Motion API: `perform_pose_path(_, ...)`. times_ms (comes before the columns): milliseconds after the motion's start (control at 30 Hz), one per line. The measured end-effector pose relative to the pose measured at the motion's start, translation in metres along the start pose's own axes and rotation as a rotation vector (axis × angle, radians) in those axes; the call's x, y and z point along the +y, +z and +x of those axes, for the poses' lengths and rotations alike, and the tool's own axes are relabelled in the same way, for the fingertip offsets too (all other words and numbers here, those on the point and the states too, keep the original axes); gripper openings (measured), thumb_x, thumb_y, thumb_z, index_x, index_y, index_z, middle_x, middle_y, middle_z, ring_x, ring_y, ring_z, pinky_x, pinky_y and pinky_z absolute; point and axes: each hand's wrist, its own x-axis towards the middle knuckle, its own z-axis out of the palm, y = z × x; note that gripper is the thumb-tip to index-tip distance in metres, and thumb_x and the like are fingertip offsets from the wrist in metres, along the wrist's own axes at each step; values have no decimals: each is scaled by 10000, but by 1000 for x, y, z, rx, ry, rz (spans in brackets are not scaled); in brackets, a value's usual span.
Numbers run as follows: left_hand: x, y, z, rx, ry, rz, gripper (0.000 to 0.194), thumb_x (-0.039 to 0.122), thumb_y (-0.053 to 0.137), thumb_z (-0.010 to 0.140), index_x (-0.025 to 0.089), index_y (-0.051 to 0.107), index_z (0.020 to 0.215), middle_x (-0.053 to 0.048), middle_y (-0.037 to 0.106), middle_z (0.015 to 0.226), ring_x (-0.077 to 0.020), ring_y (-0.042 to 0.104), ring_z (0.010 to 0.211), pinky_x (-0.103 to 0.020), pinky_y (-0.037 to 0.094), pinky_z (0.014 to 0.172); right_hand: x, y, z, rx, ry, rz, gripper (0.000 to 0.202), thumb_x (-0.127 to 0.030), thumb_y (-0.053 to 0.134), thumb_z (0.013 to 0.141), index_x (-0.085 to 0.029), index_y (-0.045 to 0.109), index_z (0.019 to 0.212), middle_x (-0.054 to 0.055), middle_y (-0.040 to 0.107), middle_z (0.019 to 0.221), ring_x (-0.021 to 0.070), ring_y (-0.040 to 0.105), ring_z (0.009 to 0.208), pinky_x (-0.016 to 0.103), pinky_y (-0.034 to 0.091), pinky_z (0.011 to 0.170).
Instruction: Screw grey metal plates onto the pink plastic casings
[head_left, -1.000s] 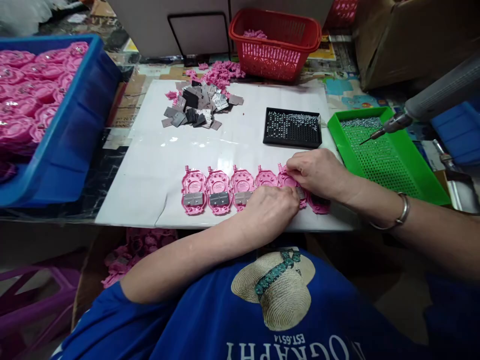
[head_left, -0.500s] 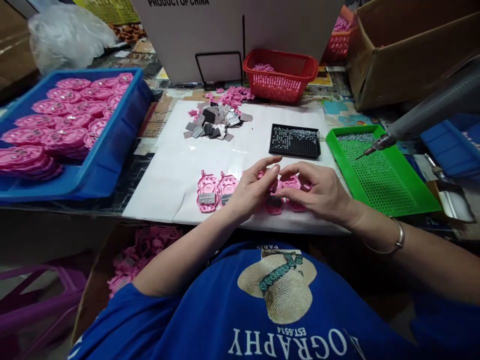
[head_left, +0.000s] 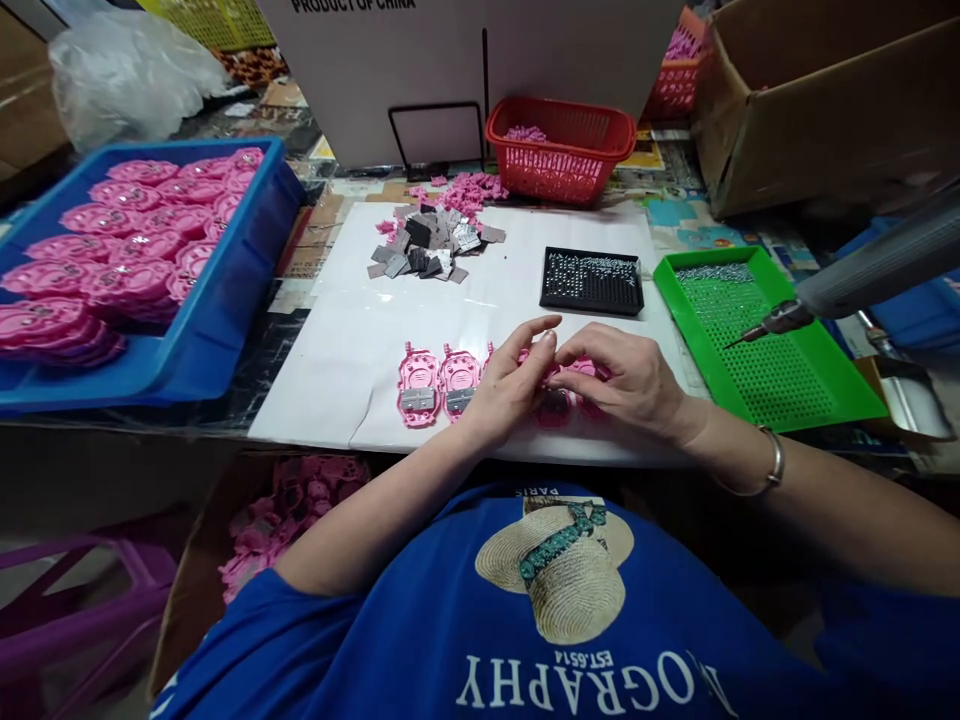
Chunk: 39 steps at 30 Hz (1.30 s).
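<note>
Pink plastic casings stand in a row along the near edge of the white board; the leftmost casing point(head_left: 418, 374) and its neighbour point(head_left: 460, 372) each carry a grey metal plate point(head_left: 418, 401). My left hand point(head_left: 517, 385) is over the middle of the row, thumb and fingers drawn together on something I cannot make out. Close against it, my right hand point(head_left: 626, 380) has its thumb and fingers pinched over the casings at the right end, and what they hold is hidden. The fingertips of both hands nearly meet and cover parts of several casings.
Behind lie a pile of metal plates point(head_left: 435, 243), small pink parts point(head_left: 476, 190) and a red basket point(head_left: 562, 165). A black screw tray point(head_left: 592, 282) and green tray point(head_left: 795, 370) stand right, under a power screwdriver point(head_left: 787, 315). A blue tray point(head_left: 172, 355) of pink casings is left.
My right hand has shifted slightly left, closer to my left hand, and its fingers have drawn in. The screwdriver has swung a little to the right.
</note>
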Motion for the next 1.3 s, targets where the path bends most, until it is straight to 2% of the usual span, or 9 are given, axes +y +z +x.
perform_pose_path(267,4,-8,2,-56,-62,-70,360,421,641,902,215,584,1191,80,454,578,-32,352,424,-148,256,420,0,-5,2,0,141,69,25,-159,662,883,-159,674,861,7,674,794,97,575,669,237,429,620)
perform_pose_path(400,3,-8,2,-14,-54,-124,455,444,654,890,231,534,1274,86,468,580,-33,348,419,-149,250,411,-4,-4,4,-54,310,157,112,-252,696,865,-158,709,925,9,676,785,90,510,611,252,388,593)
perform_pose_path(600,1,-1,2,9,-33,-113,550,508,653,880,250,489,1337,109,407,525,-39,321,382,-158,230,389,-10,2,10,-65,633,551,297,-430,745,805,-143,674,834,18,681,752,104,537,622,248,407,588)
perform_pose_path(700,0,1,2,-33,-35,-128,491,511,616,901,220,530,1287,110,402,500,-40,311,373,-157,222,387,-12,0,12,-86,647,640,346,-457,723,821,-146,605,726,-3,636,679,93,529,607,231,411,579)
perform_pose_path(833,1,-1,1,-62,-69,-198,426,499,598,912,200,567,1215,121,379,472,-34,276,344,-153,209,376,-12,-4,13,-127,688,685,370,-474,671,863,-149,568,721,-31,566,620,59,441,507,204,338,480)
perform_pose_path(1033,4,-8,-1,-76,-80,-198,377,456,618,909,194,565,1175,76,558,615,-27,375,367,-143,259,349,-7,-5,11,-125,744,591,404,-520,671,846,-153,567,712,-50,471,556,61,377,474,207,287,434)
perform_pose_path(1133,5,-10,-1,-88,-76,-197,377,379,678,867,190,570,1175,64,591,670,-25,409,399,-137,277,352,-4,-5,10,-69,691,553,358,-481,659,863,-154,581,740,-29,531,641,60,389,505,205,300,446)
perform_pose_path(1233,6,-13,-1,-77,-99,-246,345,328,668,852,178,571,1147,62,598,670,-21,399,388,-138,264,349,-3,-9,8,6,598,487,235,-395,681,857,-169,623,889,-1,630,845,57,422,534,213,343,474)
perform_pose_path(1300,7,-15,0,-91,-129,-272,324,310,661,841,172,567,1119,68,589,639,-20,375,364,-141,236,338,-3,-13,8,-29,485,380,186,-315,696,849,-190,656,980,15,666,944,72,482,592,227,386,529)
